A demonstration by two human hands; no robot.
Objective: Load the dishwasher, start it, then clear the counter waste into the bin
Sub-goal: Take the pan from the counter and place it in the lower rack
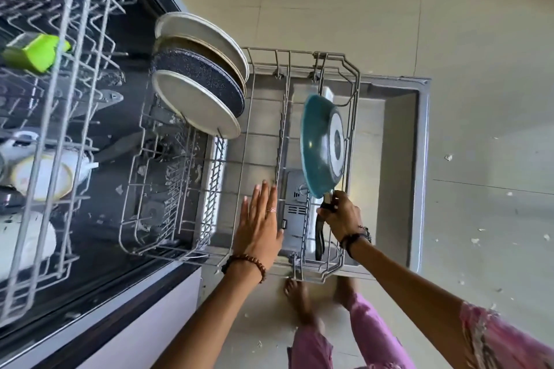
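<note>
Four plates (198, 81) stand on edge in the lower rack (263, 132), which is pulled out over the open dishwasher door (401, 135). Two of the plates are pale, one is dark and speckled, and one shows only its tan rim between the others. They lean together at the rear left of the rack.

The right hand (341, 213) has its grip closed round the black handle (320, 234) of a teal frying pan (322, 144). The pan stands on edge in the right section of the lower rack, base facing right, with the handle pointing toward the person.

The left hand (260, 222) is spread wide with straight fingers and holds nothing. It hovers over the near middle of the lower rack; contact with the wires cannot be determined. A ring sits on one finger and a bead bracelet (245, 262) circles the wrist.

The detergent dispenser (295, 210) is visible on the door between the two hands.

The upper rack (60, 117) extends at left. It carries a green container (36, 52) and several pale cups (45, 177).

Two bare feet (299, 299) stand on the tiled floor (479, 39) just in front of the door. Small white scraps lie scattered on the floor at right.
</note>
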